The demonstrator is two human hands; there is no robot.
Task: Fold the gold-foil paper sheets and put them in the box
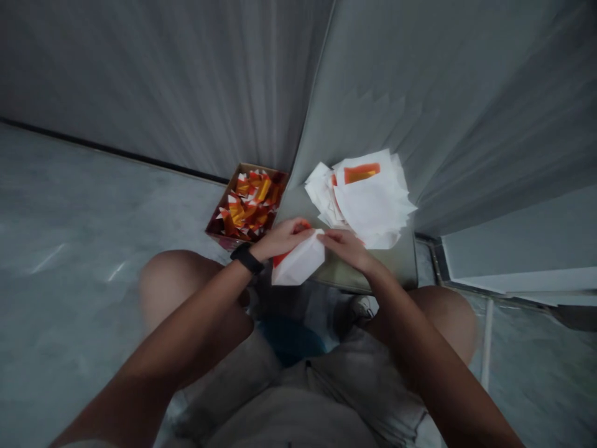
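Observation:
My left hand (280, 239) and my right hand (344, 249) both grip a folded white paper packet (298, 262) over my lap, with a red-orange piece showing at its edge. Their fingertips nearly meet along its top fold. Just right of my right hand lies a loose pile of white paper sheets (370, 208), and one sheet carries an orange strip. Beyond my left hand stands a shallow cardboard box (227, 200) filled with small orange, yellow, red and white paper pieces (248, 206).
The pile rests on a low grey-green board or seat (396, 267) in front of my knees (177, 280). A black watch (246, 258) circles my left wrist. Grey floor spreads to the left, and pale grey walls meet at a corner behind the pile.

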